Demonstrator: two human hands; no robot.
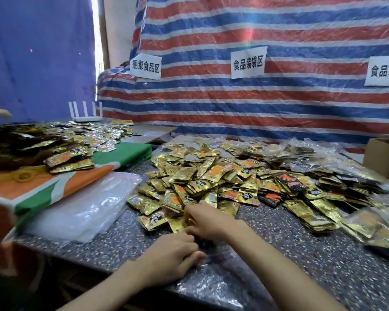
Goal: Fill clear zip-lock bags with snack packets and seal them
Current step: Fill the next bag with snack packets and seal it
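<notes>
While a flat, clear plastic zip-lock bag (213,281) lies on the speckled grey stone surface (312,254), just on the person's side of the fingers, it looks barely begun: no packets can be made out inside it and its mouth is unsealed. The left hand (173,254) has its fingers curled and seems to pinch the bag's edge, probably to hold the mouth open. The right hand (203,218), just beyond, curls its fingers round a few gold foil snack packets (184,222) at the near rim of a big loose heap (211,176). Judging by that heap, most of the filling is left, though filled clear bags (301,153) lie well beyond and right of the fingers. Left of the fingers sits a stack of empty clear bags (88,205), then a green, orange and white carton (54,189) bearing more packets. Nothing blocks the short way from heap to bag.
</notes>
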